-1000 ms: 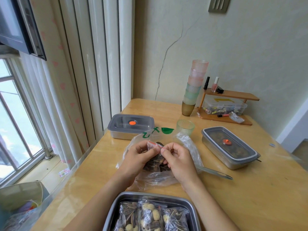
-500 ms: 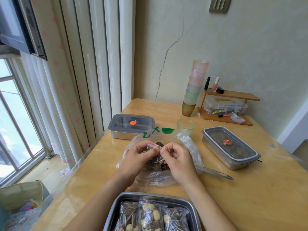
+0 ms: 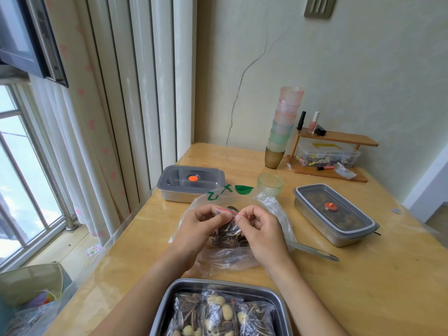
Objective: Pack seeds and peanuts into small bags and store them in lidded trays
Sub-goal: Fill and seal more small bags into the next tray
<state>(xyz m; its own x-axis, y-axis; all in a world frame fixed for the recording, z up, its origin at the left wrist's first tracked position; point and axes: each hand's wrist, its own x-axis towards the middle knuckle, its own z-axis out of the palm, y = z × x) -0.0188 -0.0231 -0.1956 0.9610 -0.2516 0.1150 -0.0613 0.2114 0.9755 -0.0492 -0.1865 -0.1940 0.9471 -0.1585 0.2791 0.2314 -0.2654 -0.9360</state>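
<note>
**Together, two hands pinch a small seed bag at its red seal**

Seen from the head camera, the person's forearms reach out over a wooden table point(image 3: 363, 287) and meet near its middle. The left hand point(image 3: 196, 229) and the right hand point(image 3: 261, 231) are both curled, and each pinches the top edge of a small bag point(image 3: 230, 232) between thumb and fingertips. The red seal strip point(image 3: 228, 210) runs between the two pinches. Striped dark seeds fill the small bag, which hangs between the hands just above a large plastic bag point(image 3: 225, 259). That crumpled clear bag, with green print on it, lies open on the table beneath both hands.

At the near edge of the table an open tray point(image 3: 218, 282) of grey metal holds packed bags point(image 3: 218, 314) of seeds and pale peanuts, laid side by side. A lidded tray point(image 3: 191, 183) with an orange button on its grey lid stands to the far left, beside the curtain point(image 3: 101, 141). A second lidded tray point(image 3: 332, 214) stands to the right, with dark contents showing through its lid. A metal tool point(image 3: 312, 251) lies flat between that tray and the right hand, its near end hidden under the plastic.

A green cup point(image 3: 270, 184) stands just behind the large plastic bag. Farther back, by the wall, a stack of cups point(image 3: 283, 127) rises next to a wooden shelf point(image 3: 339, 137) with a clear box point(image 3: 327, 154) under it. A window point(image 3: 21, 178) fills the left side.
</note>
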